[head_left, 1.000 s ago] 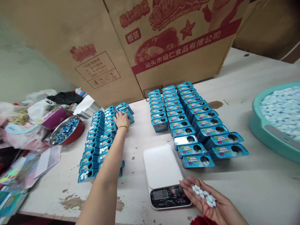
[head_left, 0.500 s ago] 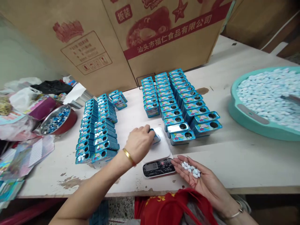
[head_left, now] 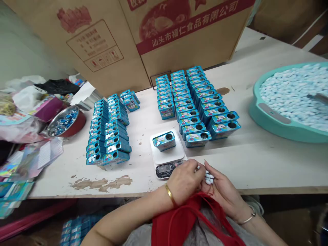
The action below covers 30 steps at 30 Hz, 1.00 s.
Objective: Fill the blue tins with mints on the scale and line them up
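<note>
A blue candy tin [head_left: 165,145] stands upright on the white kitchen scale [head_left: 156,157], one white candy lying on its lid beside the round hole. My left hand [head_left: 182,181], with a gold bracelet, has its fingertips pinched over the palm of my right hand, and a white candy shows at them. Palm up and cupped, my right hand [head_left: 224,193] holds several small white candies [head_left: 209,179]. Left fingers cover part of that palm and the right end of the scale's black panel.
Rows of blue tins [head_left: 116,140] stand on the left, some with candies on top. More rows of tins [head_left: 188,119] are behind the scale. A turquoise tub [head_left: 271,123] of candies sits right, a metal bowl [head_left: 82,123] of wrapped pieces left. A cardboard box [head_left: 128,68] stands behind.
My left hand let go of the tin on the scale and moved right and toward me, to the candies in my right palm. My right hand's fingers have curled in more.
</note>
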### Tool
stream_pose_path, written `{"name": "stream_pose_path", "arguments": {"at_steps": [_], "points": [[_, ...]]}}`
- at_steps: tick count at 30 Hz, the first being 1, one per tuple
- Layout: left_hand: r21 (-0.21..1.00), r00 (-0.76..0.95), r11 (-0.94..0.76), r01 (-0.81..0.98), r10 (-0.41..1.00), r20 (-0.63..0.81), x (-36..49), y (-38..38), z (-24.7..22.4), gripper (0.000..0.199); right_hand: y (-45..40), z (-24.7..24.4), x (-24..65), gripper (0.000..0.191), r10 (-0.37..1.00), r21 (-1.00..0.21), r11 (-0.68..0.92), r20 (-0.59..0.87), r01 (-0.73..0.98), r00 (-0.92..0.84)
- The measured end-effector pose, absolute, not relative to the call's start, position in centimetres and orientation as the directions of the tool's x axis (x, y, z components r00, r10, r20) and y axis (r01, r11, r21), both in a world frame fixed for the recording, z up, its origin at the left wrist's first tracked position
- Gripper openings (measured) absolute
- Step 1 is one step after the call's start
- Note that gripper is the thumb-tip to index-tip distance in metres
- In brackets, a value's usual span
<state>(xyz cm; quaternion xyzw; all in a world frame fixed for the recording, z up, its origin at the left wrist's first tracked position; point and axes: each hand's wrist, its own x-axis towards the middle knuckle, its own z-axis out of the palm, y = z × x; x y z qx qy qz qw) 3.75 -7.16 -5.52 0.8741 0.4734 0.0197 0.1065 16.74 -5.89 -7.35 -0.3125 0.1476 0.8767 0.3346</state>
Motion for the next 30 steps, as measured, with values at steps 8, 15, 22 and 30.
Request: {"name": "stream_pose_path", "arguments": {"at_steps": [8,15,22,30], "points": [[0.306,0.542,-0.499,0.811,0.837,-0.07,4.6,-7.5,-7.6,0.017,-6.2,-7.5,17.6,0.016,0.386,0.103,-0.755,-0.729,-0.648,-0.565],[0.338,0.544,-0.507,0.793,0.839,-0.018,4.0,-7.5,-7.8,0.016,-6.1,-8.7,17.6,0.012,0.394,0.083,-0.765,-0.725,-0.639,-0.566],[0.348,0.53,-0.54,0.766,0.837,0.133,3.7,-7.2,-8.3,0.015,-5.8,-9.3,17.4,0.01,0.426,0.076,-0.763,-0.688,-0.642,-0.587],[0.581,-0.203,-0.273,0.767,0.756,0.623,-2.9,-6.7,-6.5,0.07,-4.4,-7.8,15.1,0.019,0.473,-0.06,-0.77,-0.721,-0.635,-0.506]]}}
